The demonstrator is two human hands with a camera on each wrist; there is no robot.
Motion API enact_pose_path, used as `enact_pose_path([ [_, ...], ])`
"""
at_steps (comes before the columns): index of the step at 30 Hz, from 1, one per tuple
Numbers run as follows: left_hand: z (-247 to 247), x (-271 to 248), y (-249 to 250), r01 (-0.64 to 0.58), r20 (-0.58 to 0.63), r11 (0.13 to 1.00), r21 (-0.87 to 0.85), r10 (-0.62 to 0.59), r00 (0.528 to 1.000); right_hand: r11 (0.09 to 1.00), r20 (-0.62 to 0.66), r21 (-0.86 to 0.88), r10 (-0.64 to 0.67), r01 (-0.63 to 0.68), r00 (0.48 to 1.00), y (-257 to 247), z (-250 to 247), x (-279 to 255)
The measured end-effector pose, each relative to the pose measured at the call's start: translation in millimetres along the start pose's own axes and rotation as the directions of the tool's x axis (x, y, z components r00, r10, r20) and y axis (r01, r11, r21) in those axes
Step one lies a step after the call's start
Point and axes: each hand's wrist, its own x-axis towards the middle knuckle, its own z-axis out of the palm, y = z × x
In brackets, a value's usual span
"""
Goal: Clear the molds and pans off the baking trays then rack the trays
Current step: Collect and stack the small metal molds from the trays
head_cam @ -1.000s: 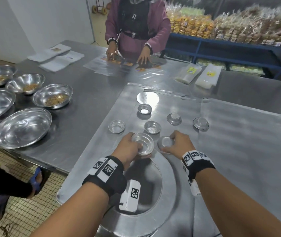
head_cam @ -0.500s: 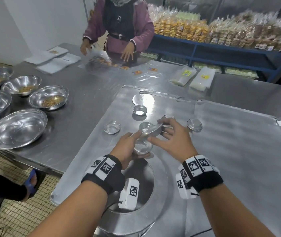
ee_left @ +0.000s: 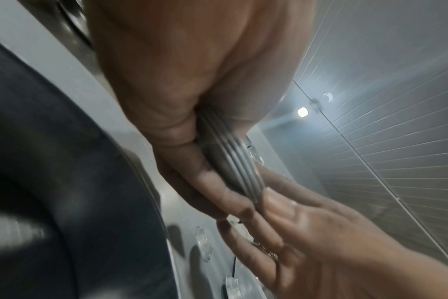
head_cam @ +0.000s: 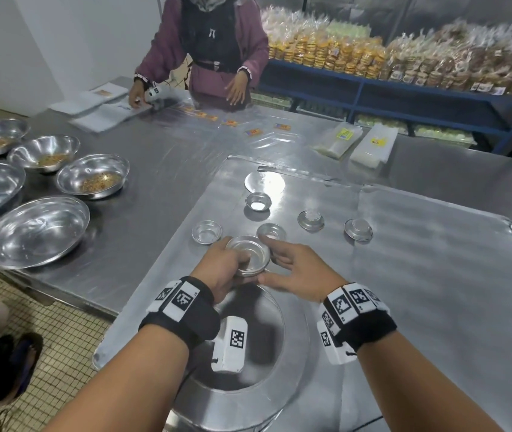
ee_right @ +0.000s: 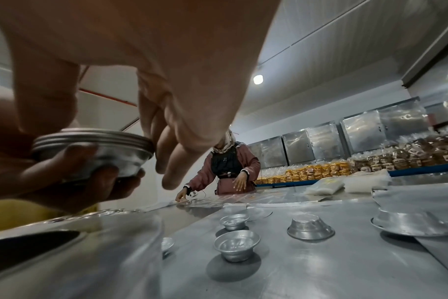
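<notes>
Head view shows the left hand (head_cam: 222,269) cupping a short stack of nested molds (head_cam: 248,255) from below, lifted just off the baking tray (head_cam: 435,275), with the right hand (head_cam: 298,274) close against the stack's right side. The main risk, as I judge it, is the stack slipping: the thin metal cups sit loosely in one another, so a tilt of the left hand or a nudge from the right could spill the upper ones back onto the tray. A further mold dropped in askew may jam or sit crooked and tip the pile. Reaching past the stack could also knock the loose molds beyond it: two upright ones (head_cam: 206,232) (head_cam: 258,202) on the far left of the stack, one (head_cam: 271,231) just behind it, and two inverted ones (head_cam: 310,219) (head_cam: 358,229) off to its far right.

The left hand is curled round the stack, fingers under its base and thumb on the rim. The right hand holds nothing; its fingers are spread and nearly straight, tips touching or just beside the stack's rim. The tray lies flat on the desk (head_cam: 155,163), not yet cleared
</notes>
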Motion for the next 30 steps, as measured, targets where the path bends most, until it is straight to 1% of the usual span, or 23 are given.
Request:
enact_pose_path([
  [2, -3.5, 2.5, 3.0, 0.000, -0.001, 1.000, -0.023, 0.000, 1.000, 0.999, 0.006, 0.048, 0.017, -0.018, 1.000, 1.5, -5.8, 11.9],
  [3, -5.7, 4.0, 4.4, 0.001, -0.001, 0.999, -0.035, -0.001, 1.000, 0.998, -0.013, 0.053, 0.034, -0.033, 0.999, 2.4, -9.3, 19.5],
  [5, -12.0, 7.7, 7.2, 0.007, -0.006, 0.999, -0.046, -0.007, 1.000, 0.995, -0.097, 0.039, 0.095, -0.092, 0.991, 7.5, -17.5, 36.6],
  [6, -14.7, 9.6, 7.8, 0.011, -0.006, 0.999, -0.038, -0.012, 1.000, 0.992, -0.141, -0.002, 0.122, -0.124, 0.982, 12.7, -22.0, 44.0],
  [7, -18.4, 11.8, 9.1, 0.021, -0.008, 0.999, -0.026, -0.022, 1.000, 0.985, -0.180, -0.090, 0.129, -0.147, 0.975, 19.2, -26.1, 53.1],
  [8, -22.0, 13.4, 10.7, 0.034, -0.011, 0.999, -0.017, -0.035, 0.999, 0.960, -0.204, -0.222, 0.126, -0.171, 0.971, 25.7, -29.9, 61.8],
  [10, -27.9, 15.8, 13.6, 0.050, -0.026, 0.998, -0.050, -0.051, 0.998, 0.867, -0.218, -0.445, 0.139, -0.225, 0.966, 35.7, -34.2, 77.4],
  [11, -30.7, 17.0, 15.2, 0.050, -0.036, 0.996, -0.080, -0.053, 0.998, 0.832, -0.225, -0.493, 0.160, -0.254, 0.961, 38.3, -34.5, 84.6],
  [13, -36.4, 19.3, 17.0, 0.038, -0.057, 0.992, -0.119, -0.045, 0.997, 0.789, -0.222, -0.535, 0.212, -0.301, 0.952, 41.7, -32.6, 98.0],
  [16, -45.3, 23.2, 19.7, 0.013, -0.078, 0.993, -0.114, -0.022, 0.997, 0.711, -0.200, -0.625, 0.251, -0.321, 0.947, 48.6, -28.3, 117.4],
  [21, -56.9, 30.4, 26.2, 0.002, -0.097, 0.998, -0.066, -0.008, 0.995, 0.636, -0.160, -0.704, 0.291, -0.316, 0.943, 54.1, -23.1, 142.0],
  [24, -63.0, 34.0, 25.8, 0.000, -0.087, 0.998, -0.060, -0.005, 0.996, 0.608, -0.175, -0.722, 0.300, -0.330, 0.938, 51.8, -20.1, 149.0],
  [28, -75.4, 38.6, 25.0, -0.001, -0.109, 0.997, -0.076, -0.007, 0.994, 0.633, -0.139, -0.700, 0.335, -0.332, 0.932, 39.8, -14.1, 150.9],
  [30, -82.0, 39.9, 25.3, -0.016, -0.120, 0.996, -0.083, 0.005, 0.993, 0.667, -0.127, -0.681, 0.297, -0.300, 0.947, 26.2, -13.1, 151.9],
])
